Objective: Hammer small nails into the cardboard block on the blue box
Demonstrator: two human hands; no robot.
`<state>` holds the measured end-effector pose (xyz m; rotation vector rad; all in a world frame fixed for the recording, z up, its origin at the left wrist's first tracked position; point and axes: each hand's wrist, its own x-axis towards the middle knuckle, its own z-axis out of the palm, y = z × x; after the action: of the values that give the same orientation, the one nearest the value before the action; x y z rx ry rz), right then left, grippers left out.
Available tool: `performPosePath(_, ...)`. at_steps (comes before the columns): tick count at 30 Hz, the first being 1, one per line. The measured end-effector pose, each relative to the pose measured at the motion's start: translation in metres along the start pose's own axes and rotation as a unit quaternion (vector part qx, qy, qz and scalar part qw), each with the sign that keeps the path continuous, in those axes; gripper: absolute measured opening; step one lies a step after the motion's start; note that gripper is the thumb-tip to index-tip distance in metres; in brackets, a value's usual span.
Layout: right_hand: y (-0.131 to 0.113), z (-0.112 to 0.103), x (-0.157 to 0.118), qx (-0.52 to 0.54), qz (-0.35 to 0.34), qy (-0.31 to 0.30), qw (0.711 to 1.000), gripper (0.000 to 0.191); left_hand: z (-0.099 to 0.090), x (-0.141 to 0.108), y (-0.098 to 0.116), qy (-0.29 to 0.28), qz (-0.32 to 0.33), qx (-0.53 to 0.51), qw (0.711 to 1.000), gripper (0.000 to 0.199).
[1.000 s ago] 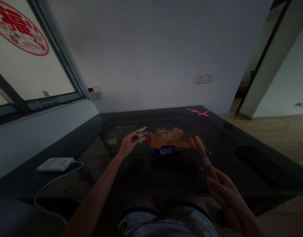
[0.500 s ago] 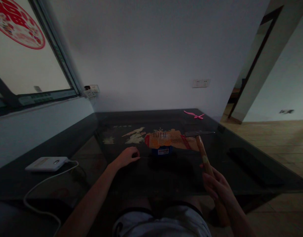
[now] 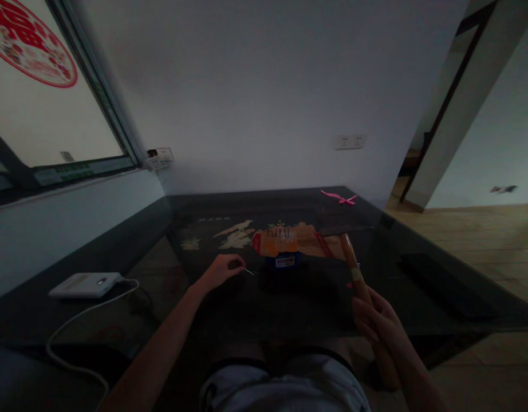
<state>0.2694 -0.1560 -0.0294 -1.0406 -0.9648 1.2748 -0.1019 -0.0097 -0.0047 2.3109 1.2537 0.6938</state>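
My left hand (image 3: 224, 270) is closed in a pinch on a thin, shiny nail (image 3: 250, 272), low over the dark table. In my right hand (image 3: 378, 320) is a hammer, gripped around its wooden handle (image 3: 354, 264). The dark hammer head (image 3: 346, 231) lies crosswise at the upper end of the handle, near the right end of an orange-brown patterned slab (image 3: 304, 240) with red bands. Several nails (image 3: 278, 233) stand upright in the slab's left half. Beneath the slab is a blue box (image 3: 284, 261) with a white label.
A white power bank (image 3: 86, 285) with a white cable (image 3: 81, 312) lies on the left of the dark table (image 3: 238, 315). A dark flat object (image 3: 446, 286) rests on the right, and a pink ribbon (image 3: 341, 198) at the far edge. Wall sockets (image 3: 350, 142) are behind.
The nail in my left fingers now sticks out to the right and shows clearly. My right hand with the hammer has hardly moved; the view has shifted slightly.
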Motion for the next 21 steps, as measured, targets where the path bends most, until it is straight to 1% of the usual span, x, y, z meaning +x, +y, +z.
performPosePath(3, 0.0, 0.0013, -0.0006, 0.002, 0.0, 0.004, 1.0, 0.043, 0.0002, 0.0017, -0.0002, 0.05, -0.017, -0.067, 0.996, 0.018)
performPosePath(6, 0.0001, 0.0035, -0.0012, 0.007, 0.0, 0.017, 1.0, 0.043, -0.0002, 0.0029, -0.0022, 0.084, -0.036, -0.151, 0.984, 0.02)
performPosePath(8, 0.0007, 0.0038, -0.0011, 0.012, -0.002, 0.02, 1.0, 0.043, -0.0004, 0.0029, -0.0034, 0.091, -0.044, -0.195, 0.976, 0.024)
performPosePath(10, 0.0014, 0.0029, -0.0006, 0.01, 0.0, 0.011, 1.0, 0.044, 0.0001, 0.0028, -0.0039, 0.091, -0.05, -0.215, 0.971, 0.027)
performPosePath(13, 0.0018, 0.0009, 0.0001, -0.001, 0.005, -0.006, 1.0, 0.045, 0.0027, 0.003, -0.0043, 0.094, -0.053, -0.207, 0.972, 0.029)
performPosePath(15, 0.0013, 0.0007, 0.0001, -0.005, 0.005, -0.006, 1.0, 0.046, 0.0047, 0.0035, -0.0051, 0.11, -0.049, -0.183, 0.976, 0.027)
performPosePath(18, 0.0001, 0.0017, 0.0, -0.015, 0.003, -0.002, 1.0, 0.046, 0.0063, 0.0037, -0.0066, 0.14, -0.03, -0.111, 0.983, 0.023)
performPosePath(21, 0.0002, 0.0023, 0.0003, -0.02, -0.001, -0.005, 1.0, 0.047, 0.0061, 0.003, -0.0072, 0.145, -0.008, -0.035, 0.989, 0.019)
